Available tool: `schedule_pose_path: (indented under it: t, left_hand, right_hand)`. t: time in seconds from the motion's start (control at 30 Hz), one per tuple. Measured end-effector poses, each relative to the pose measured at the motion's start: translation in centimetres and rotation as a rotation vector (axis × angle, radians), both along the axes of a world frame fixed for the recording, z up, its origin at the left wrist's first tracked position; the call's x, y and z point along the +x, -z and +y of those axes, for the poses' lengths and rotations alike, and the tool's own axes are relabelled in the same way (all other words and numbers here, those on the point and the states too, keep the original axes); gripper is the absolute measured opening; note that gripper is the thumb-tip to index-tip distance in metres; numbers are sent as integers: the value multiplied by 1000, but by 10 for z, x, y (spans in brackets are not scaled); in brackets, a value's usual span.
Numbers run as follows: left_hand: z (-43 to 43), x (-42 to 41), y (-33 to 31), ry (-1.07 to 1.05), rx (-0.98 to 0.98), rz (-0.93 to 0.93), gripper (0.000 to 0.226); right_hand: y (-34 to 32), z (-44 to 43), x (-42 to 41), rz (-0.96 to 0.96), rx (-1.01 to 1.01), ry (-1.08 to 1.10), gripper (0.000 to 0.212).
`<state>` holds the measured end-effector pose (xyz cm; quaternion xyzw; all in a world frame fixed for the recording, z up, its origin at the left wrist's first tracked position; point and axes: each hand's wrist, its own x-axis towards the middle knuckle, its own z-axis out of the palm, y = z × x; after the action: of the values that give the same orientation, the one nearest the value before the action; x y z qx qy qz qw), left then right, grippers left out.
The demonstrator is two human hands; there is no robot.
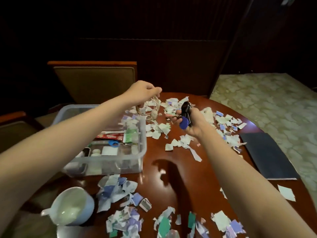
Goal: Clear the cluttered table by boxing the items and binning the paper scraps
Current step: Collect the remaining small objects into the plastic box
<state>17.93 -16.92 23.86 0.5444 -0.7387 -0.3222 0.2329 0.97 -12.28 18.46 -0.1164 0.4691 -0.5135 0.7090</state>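
My left hand [143, 91] is raised over the far right corner of the clear plastic box [109, 163], pinching a pale beaded cord with a small pendant [153, 112] that dangles below it. My right hand [191, 123] is closed on a bunch of keys [185, 109] with a black fob and a blue tag, held above the round wooden table [151, 172]. The box holds a red tube, blue scissors, a tin and other small items. Torn paper scraps [120, 188] lie in heaps near me, and more of them lie on the table's far side.
A white cup [72, 205] stands at the near left. A dark folder [267, 154] lies on the table's right edge. Two chairs stand behind and left of the box. Patterned carpet lies to the right.
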Motion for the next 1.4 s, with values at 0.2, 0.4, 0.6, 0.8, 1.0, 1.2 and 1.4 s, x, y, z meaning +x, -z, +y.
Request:
schedule_pose_path:
  t: [0.2, 0.4, 0.6, 0.8, 1.0, 1.2, 1.4]
  left_hand:
    - [1, 74, -6, -78, 173, -40, 33]
    - [5, 120, 14, -94, 356, 26, 34]
    - [15, 119, 72, -203, 639, 285, 37]
    - [26, 96, 108, -295, 704, 207, 23]
    - [25, 83, 122, -247, 693, 171, 21]
    - [19, 83, 112, -145, 855, -6, 36]
    - [12, 89, 123, 5, 775, -274, 21]
  right_hand:
    - [-22, -9, 57, -11, 60, -148, 42]
    - [-24, -22, 108, 15, 87, -278, 43]
    - [-12, -22, 139, 40, 48, -273, 39]
    - [-9, -21, 141, 135, 30, -319, 37]
    - [-2, -24, 141, 303, 25, -432, 21]
    - [-2, -28, 143, 436, 25, -498, 16]
    - [-1, -29, 147, 527, 11, -510, 18]
